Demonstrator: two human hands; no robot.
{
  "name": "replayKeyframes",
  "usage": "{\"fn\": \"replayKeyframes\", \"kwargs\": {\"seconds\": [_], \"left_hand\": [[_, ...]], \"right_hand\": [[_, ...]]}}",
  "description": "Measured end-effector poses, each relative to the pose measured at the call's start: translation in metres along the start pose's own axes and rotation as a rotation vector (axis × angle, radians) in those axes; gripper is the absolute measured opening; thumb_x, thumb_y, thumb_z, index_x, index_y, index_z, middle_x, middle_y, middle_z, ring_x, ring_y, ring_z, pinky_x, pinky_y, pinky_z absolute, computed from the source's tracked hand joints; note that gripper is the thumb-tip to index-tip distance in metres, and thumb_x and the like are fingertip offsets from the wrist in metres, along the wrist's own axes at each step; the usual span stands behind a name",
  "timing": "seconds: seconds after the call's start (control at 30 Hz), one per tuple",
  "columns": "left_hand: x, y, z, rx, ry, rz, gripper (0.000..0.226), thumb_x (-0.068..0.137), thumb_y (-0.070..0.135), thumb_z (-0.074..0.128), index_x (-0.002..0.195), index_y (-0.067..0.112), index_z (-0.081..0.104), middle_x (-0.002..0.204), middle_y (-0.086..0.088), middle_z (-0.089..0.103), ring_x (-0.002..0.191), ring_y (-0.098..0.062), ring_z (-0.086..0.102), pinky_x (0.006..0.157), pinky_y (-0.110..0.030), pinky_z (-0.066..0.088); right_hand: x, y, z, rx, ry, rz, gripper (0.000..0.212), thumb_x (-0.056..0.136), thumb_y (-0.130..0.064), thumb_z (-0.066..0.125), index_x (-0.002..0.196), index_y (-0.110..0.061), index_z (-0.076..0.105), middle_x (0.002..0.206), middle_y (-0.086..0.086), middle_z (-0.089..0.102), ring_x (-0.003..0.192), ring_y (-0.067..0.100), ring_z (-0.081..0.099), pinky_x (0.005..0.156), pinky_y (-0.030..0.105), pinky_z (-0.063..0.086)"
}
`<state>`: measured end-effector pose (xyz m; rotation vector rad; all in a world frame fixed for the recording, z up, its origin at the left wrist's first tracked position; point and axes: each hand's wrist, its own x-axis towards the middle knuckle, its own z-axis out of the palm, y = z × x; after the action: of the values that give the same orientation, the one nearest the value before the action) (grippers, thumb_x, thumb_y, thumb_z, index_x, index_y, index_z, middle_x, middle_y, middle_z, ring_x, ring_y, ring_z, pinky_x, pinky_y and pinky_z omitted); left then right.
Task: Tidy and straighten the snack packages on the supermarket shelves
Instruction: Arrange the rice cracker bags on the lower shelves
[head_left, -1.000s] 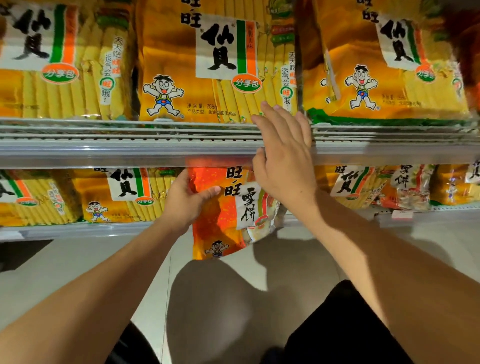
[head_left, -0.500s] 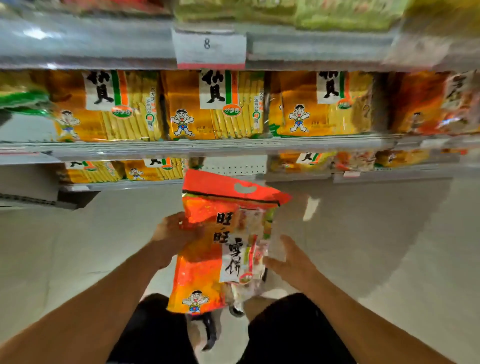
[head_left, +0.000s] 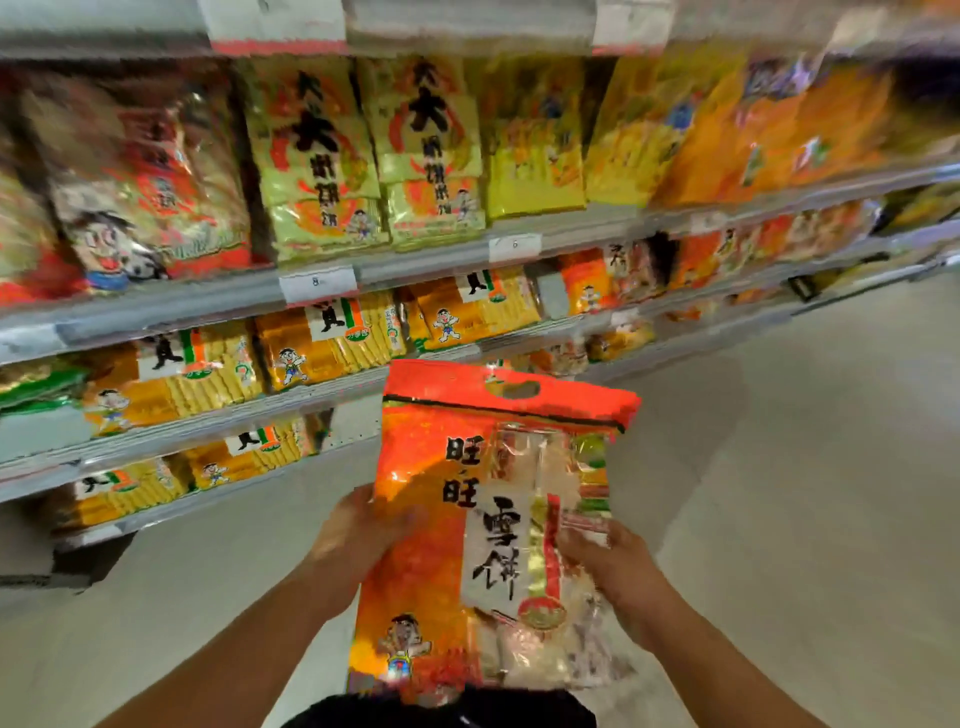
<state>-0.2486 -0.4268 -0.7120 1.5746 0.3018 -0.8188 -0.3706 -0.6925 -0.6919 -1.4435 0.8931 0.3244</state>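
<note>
I hold the orange snack bag (head_left: 483, 525) upright in front of the shelves (head_left: 332, 280), left hand (head_left: 358, 535) and right hand (head_left: 613, 566) gripping its sides; it is not yet shelved, so the tidying looks unfinished.

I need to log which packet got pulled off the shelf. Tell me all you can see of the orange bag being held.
The orange bag is a large, glossy plastic snack packet with a red top strip and a cut-out carry hole. It has black characters, a white label panel, a clear window showing pale contents, and a cartoon figure near the bottom. It is upright, facing the camera, off the shelves. The left hand grips its left edge, the right hand its right.
</note>
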Motion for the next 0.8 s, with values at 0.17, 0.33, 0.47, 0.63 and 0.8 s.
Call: {"fn": "replayKeyframes", "kwargs": {"seconds": [0.17,0.33,0.47,0.63,0.8], "left_hand": [[-0.012,0.001,0.060,0.253,-0.149,0.032,0.051,0.070,0.033,0.087,0.110,0.028,0.057,0.099,0.004,0.073,0.085,-0.016,0.072,0.068,-0.034,0.059],[-0.012,0.011,0.132,0.322,-0.198,0.079,0.047,0.069,0.028,0.088,0.105,0.028,0.058,0.084,0.011,0.075,0.074,-0.008,0.073,0.053,-0.022,0.054],[-0.004,0.010,0.212,0.370,-0.200,0.067,0.046,0.070,0.023,0.087,0.106,0.025,0.060,0.087,0.006,0.076,0.075,-0.011,0.073,0.060,-0.027,0.056],[0.000,0.008,0.337,0.418,-0.241,0.050,0.043,0.070,0.022,0.087,0.105,0.025,0.063,0.087,0.010,0.076,0.076,-0.008,0.073,0.063,-0.027,0.055],[0.007,0.022,0.447,0.460,-0.348,0.039,0.058,0.055,0.035,0.090,0.105,0.029,0.062,0.088,0.015,0.075,0.077,-0.008,0.073,0.063,-0.029,0.055]], "right_hand": [[-0.040,0.016,-0.045,0.200,0.076,-0.044,0.057,0.063,-0.024,0.087,0.112,-0.005,0.066,0.099,0.018,0.074,0.088,0.036,0.072,0.068,0.036,0.059],[-0.050,0.039,-0.109,0.276,0.173,-0.066,0.055,0.062,-0.025,0.087,0.108,-0.004,0.068,0.094,0.016,0.075,0.084,0.034,0.074,0.066,0.035,0.059],[-0.039,0.061,-0.176,0.242,0.245,-0.075,0.053,0.057,-0.041,0.088,0.100,-0.014,0.072,0.089,0.007,0.077,0.083,0.028,0.074,0.088,0.049,0.055],[-0.040,0.084,-0.290,0.307,0.321,-0.045,0.049,0.058,-0.043,0.087,0.098,-0.020,0.071,0.089,0.000,0.077,0.083,0.022,0.074,0.088,0.047,0.055],[-0.042,0.095,-0.385,0.326,0.412,-0.040,0.024,0.071,-0.037,0.084,0.090,-0.028,0.072,0.088,-0.005,0.077,0.078,0.015,0.074,0.073,0.035,0.056]]}}
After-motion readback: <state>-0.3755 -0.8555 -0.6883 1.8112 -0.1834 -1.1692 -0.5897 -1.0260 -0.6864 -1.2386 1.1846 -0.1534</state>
